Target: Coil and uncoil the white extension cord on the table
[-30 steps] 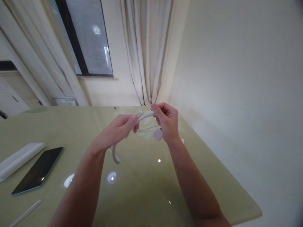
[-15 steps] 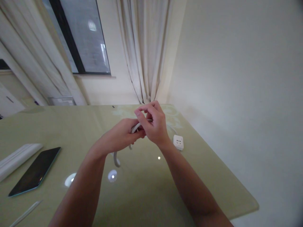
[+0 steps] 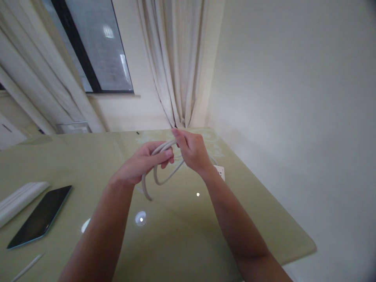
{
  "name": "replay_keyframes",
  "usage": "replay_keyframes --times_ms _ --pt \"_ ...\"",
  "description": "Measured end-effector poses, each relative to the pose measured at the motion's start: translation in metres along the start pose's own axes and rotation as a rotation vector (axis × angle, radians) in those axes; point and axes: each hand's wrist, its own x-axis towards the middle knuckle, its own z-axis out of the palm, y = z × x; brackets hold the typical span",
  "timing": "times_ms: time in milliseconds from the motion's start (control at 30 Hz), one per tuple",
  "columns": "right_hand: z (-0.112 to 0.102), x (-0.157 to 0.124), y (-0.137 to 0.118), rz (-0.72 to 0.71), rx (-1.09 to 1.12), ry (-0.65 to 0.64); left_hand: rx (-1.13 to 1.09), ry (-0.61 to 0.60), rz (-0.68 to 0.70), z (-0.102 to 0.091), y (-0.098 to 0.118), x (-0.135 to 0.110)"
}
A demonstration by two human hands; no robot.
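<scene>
A white cable (image 3: 159, 182) is bent into loops between my two hands, above the table. My left hand (image 3: 147, 158) pinches the loops with its thumb on top and fingers behind. Closed around the cable at the upper right of the loops is my right hand (image 3: 192, 150), its thumb pointing toward the curtain. A loose length of cable hangs below my left hand. The white power socket block (image 3: 220, 172) lies on the table, partly covered by my right wrist, with a thin stretch of cord beyond it.
The pale green glossy table (image 3: 176, 243) reflects ceiling lights. At the left lie a black tablet (image 3: 41, 215), a long white object (image 3: 22, 199) and a thin white stick-like thing (image 3: 28, 268). A wall (image 3: 293, 117) runs along the right; a curtain (image 3: 176, 66) hangs behind the table.
My hands have drawn slightly apart, and more of the cable's loops shows between them. The right fingers have closed around the cable. The view has shifted a little.
</scene>
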Motion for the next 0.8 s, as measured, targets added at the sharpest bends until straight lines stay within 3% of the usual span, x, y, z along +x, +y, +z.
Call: replay_keyframes --times_ms 200,400,500,633,800 --pt "-0.012 0.016 0.031 0.404 0.517 0.289 0.130 -0.005 -0.002 -0.010 0.005 -0.007" --pt "-0.035 0.025 0.034 0.632 0.939 0.253 0.444 0.120 0.111 -0.017 0.001 -0.003" --pt "-0.033 0.024 0.031 0.705 1.188 0.175 0.520 0.168 0.181 -0.019 -0.005 0.003" --pt "-0.026 0.020 0.029 0.744 1.489 0.142 0.523 0.143 0.196 -0.028 -0.015 0.005" --pt "-0.028 0.018 0.024 0.663 1.532 0.236 0.620 0.170 0.162 -0.038 -0.020 0.003"
